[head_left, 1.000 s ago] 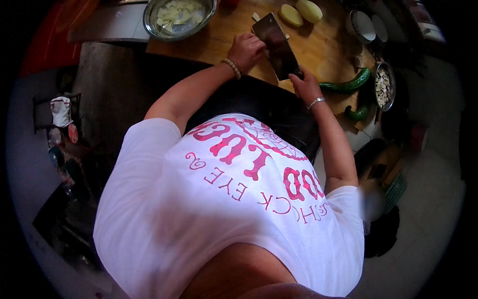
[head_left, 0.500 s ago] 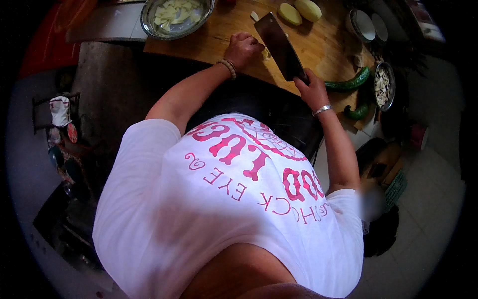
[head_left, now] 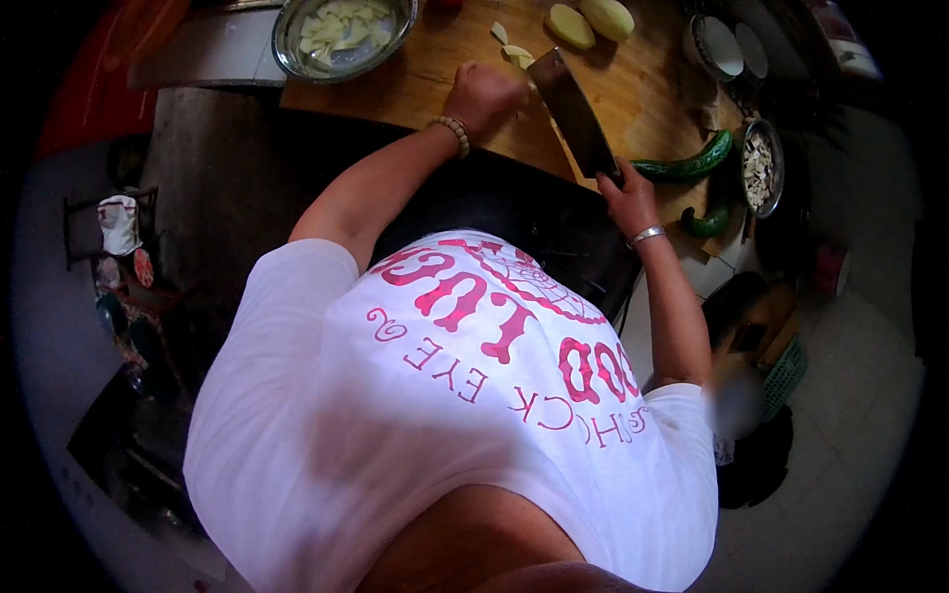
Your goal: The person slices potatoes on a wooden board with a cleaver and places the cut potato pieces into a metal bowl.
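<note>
My right hand (head_left: 630, 201) grips the handle of a cleaver (head_left: 575, 114). Its wide dark blade points up and left over the wooden board (head_left: 415, 94). On the board's near side, my left hand (head_left: 486, 101) is closed, fingers curled and slightly blurred, just left of the blade. What is under those fingers is hidden. Pale potato slices (head_left: 517, 56) lie beyond it, close to the blade's tip. Farther back rest a cut potato (head_left: 570, 27) and a peeled potato (head_left: 606, 18). A glass bowl (head_left: 279, 42) at the back left holds potato slices (head_left: 346, 32).
Green cucumbers (head_left: 692, 163) lie right of my right hand. Beyond them stands a metal dish (head_left: 778, 188) of chopped pale and dark pieces (head_left: 758, 170). White bowls (head_left: 725, 51) sit at the back right. A chair (head_left: 119, 222) stands on the floor at left.
The cleaver has shifted right and toward me, away from my left hand. Potato slices now show beyond the left fingers, by the blade's tip. My left hand stays nearly in place.
</note>
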{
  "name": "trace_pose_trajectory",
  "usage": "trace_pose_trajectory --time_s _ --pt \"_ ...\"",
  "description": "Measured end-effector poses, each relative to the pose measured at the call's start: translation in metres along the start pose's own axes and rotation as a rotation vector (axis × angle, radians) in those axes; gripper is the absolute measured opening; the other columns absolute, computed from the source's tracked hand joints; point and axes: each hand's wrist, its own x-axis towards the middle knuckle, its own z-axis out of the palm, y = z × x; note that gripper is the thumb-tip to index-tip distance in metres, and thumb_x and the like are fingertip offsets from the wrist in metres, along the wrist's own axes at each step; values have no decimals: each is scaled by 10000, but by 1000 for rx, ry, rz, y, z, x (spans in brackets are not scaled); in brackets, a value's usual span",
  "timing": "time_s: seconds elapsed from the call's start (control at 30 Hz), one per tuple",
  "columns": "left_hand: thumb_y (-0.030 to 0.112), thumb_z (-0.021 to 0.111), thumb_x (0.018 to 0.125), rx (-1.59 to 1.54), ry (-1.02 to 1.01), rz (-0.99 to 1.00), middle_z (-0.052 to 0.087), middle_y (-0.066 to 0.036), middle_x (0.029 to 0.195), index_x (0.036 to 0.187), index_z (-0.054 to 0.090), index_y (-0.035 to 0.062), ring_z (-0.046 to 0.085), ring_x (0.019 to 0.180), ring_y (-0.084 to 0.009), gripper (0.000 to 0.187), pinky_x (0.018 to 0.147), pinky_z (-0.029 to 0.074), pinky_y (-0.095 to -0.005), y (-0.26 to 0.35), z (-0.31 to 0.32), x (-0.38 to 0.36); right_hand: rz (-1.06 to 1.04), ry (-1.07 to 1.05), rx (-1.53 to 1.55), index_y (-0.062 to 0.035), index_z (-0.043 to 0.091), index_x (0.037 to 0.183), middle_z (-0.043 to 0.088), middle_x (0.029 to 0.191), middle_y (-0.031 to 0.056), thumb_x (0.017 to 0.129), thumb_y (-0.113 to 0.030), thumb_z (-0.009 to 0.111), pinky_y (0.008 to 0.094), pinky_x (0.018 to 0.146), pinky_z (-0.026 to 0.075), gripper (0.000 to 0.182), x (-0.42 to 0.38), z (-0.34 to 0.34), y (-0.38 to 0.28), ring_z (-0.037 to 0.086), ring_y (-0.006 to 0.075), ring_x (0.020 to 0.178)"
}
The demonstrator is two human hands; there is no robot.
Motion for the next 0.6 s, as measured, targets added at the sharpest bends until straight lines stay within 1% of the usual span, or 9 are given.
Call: trace_pose_trajectory --time_s 0.1,0.13,0.17,0.2,0.3,0.37,0.5,0.53,0.6 --pt "147 597 816 21 -20 -11 630 -63 970 1005 625 167 555 1023 -298 192 942 359 -494 5 1 0 -14 -36 16 -15 572 1065 659 915 232 844 -251 667 405 690 494 337 -2 -9 -8 645 385 840" --pt "146 600 813 45 25 3 633 -61 977 1011 626 156 553 1035 -292 201 950 352 -490 4 5 -2 -12 -35 17 -15 572 1065 659 915 232 844 -251 667 405 690 494 337 -3 -13 -14 645 385 840" --pt "145 604 810 70 70 18 636 -58 985 1018 627 146 551 1047 -287 209 958 346 -486 2 8 -3 -14 -82 -16 -14 568 1078 654 925 237 845 -252 667 404 697 495 347 -2 -16 -21 641 392 850" --pt "145 604 810 70 70 20 636 -58 985 1018 627 146 551 1047 -287 209 958 346 -486 1 8 -2 -16 -130 -49 -13 564 1091 650 935 243 846 -254 666 403 704 496 358 -2 -17 -24 637 399 859" --pt "146 613 804 87 81 32 637 -57 988 996 639 133 555 1040 -277 194 957 348 -475 -1 7 -2 -30 -138 -35 -16 557 1109 644 930 250 848 -261 660 407 718 498 373 1 -16 -23 630 407 867" --pt "147 625 795 37 48 26 635 -55 996 985 647 133 552 1046 -278 192 966 341 -471 -3 8 -2 -13 -147 -32 -17 556 1111 645 934 249 848 -263 655 417 724 497 374 5 -12 -15 629 409 876" --pt "163 643 787 65 47 17 633 -48 988 975 653 143 548 1052 -273 190 963 341 -462 -5 13 -4 17 -162 -29 -15 557 1112 645 949 255 848 -266 644 444 750 491 374 10 -9 -21 619 422 906" --pt "170 649 788 62 7 4 634 -46 983 980 655 145 547 1052 -271 194 960 342 -461 -5 13 -3 19 -163 -29 -15 557 1112 645 949 255 848 -266 644 444 750 491 374 14 -3 -19 619 422 906" --pt "178 655 789 59 -39 -12 635 -43 978 986 656 148 547 1052 -270 199 958 343 -461 -5 14 -5 -81 -106 -92 -9 560 1122 644 960 261 846 -271 644 440 763 490 390 25 14 -12 621 421 911"
